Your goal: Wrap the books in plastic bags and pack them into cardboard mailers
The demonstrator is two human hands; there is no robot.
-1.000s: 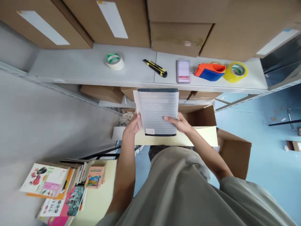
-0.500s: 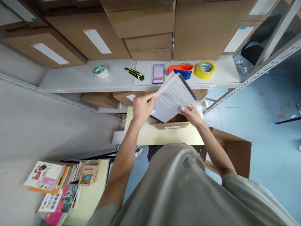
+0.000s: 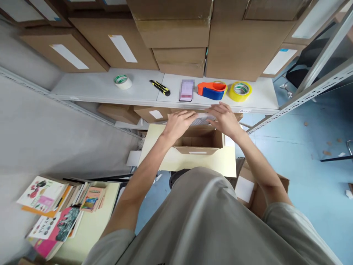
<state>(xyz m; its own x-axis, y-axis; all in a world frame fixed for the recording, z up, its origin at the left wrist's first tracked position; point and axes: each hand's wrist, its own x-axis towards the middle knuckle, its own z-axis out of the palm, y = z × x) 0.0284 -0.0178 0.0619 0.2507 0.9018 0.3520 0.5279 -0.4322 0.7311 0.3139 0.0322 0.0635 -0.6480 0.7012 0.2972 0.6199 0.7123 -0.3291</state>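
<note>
**Wrapped book held flat over an open box**

Beyond both hands runs a grey shelf (image 3: 96,88) stacked with big cardboard boxes (image 3: 176,33). Under the hands, a pale bench (image 3: 176,162) carries a small open box (image 3: 197,141). Far to the left of the grip and nearer the person lies a heap of books (image 3: 55,209).

The left hand (image 3: 178,123) and the right hand (image 3: 226,119) are pressed palm-down on a wrapped book (image 3: 202,118), one on each end, so only a pale strip of it shows between them. The book lies flat at the far rim of the box; whether the fingers curl under its edges cannot be told.

Just past the grip on the shelf sit a yellow tape roll (image 3: 240,91), a tape dispenser (image 3: 212,90), a white tape roll (image 3: 122,81) and a knife (image 3: 160,87).
</note>
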